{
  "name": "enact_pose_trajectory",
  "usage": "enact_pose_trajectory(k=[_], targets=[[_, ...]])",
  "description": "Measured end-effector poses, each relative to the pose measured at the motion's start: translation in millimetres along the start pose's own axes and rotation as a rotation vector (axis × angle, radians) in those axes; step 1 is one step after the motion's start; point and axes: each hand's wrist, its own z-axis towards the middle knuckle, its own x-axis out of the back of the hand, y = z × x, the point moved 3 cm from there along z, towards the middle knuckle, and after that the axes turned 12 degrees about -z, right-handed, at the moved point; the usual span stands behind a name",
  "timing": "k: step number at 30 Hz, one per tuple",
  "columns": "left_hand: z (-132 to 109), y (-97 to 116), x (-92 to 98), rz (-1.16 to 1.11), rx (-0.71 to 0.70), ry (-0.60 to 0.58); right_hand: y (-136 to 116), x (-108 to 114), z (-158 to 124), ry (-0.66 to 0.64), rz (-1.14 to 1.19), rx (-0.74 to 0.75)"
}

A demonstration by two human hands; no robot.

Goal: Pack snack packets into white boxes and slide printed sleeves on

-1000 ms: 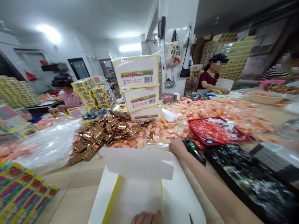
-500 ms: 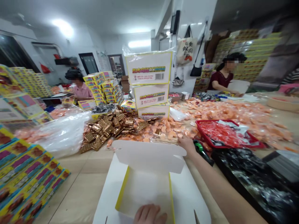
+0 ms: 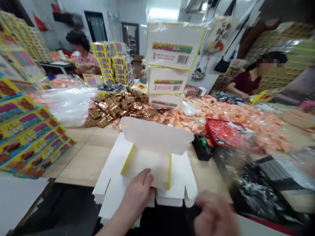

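A white cardboard box blank with yellow edges [image 3: 157, 164] lies unfolded in front of me, on a stack of similar white blanks [image 3: 169, 201]. Its far flap [image 3: 157, 132] stands up. My left hand [image 3: 141, 186] rests on the box's middle panel, fingers laid over its surface. My right hand [image 3: 214, 213] is low at the right, beside the stack and apart from it. It is smeared by motion, so its fingers and anything in them cannot be made out. A black tape dispenser with a green core [image 3: 202, 147] stands right of the flap.
Gold-wrapped packets [image 3: 118, 106] and orange packets [image 3: 233, 113] lie behind. Three white boxes [image 3: 176, 46] are stacked beyond. At right are a red tray [image 3: 214, 131] and black plastic packets [image 3: 261, 186]. Printed boxes [image 3: 31, 131] stand left. Two people [image 3: 86, 60] [image 3: 248, 80] work across.
My right hand has drawn back from the orange packets beyond the flap to the lower right. My left hand stays on the box panel. The view has tilted down and shifted.
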Motion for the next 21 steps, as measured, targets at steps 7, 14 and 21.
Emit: enact_pose_trajectory(k=[7, 14, 21], targets=[[-11, -2, 12.6, -0.068, 0.071, 0.167, -54, -84, 31, -0.432, -0.361, 0.178], [-7, -6, 14.1, -0.007, 0.046, -0.039, -60, -75, 14, -0.710, -0.105, 0.254], [15, -22, -16.3, 0.091, -0.220, -0.404, 98, 2, 53, -0.363, -0.653, -0.189]])
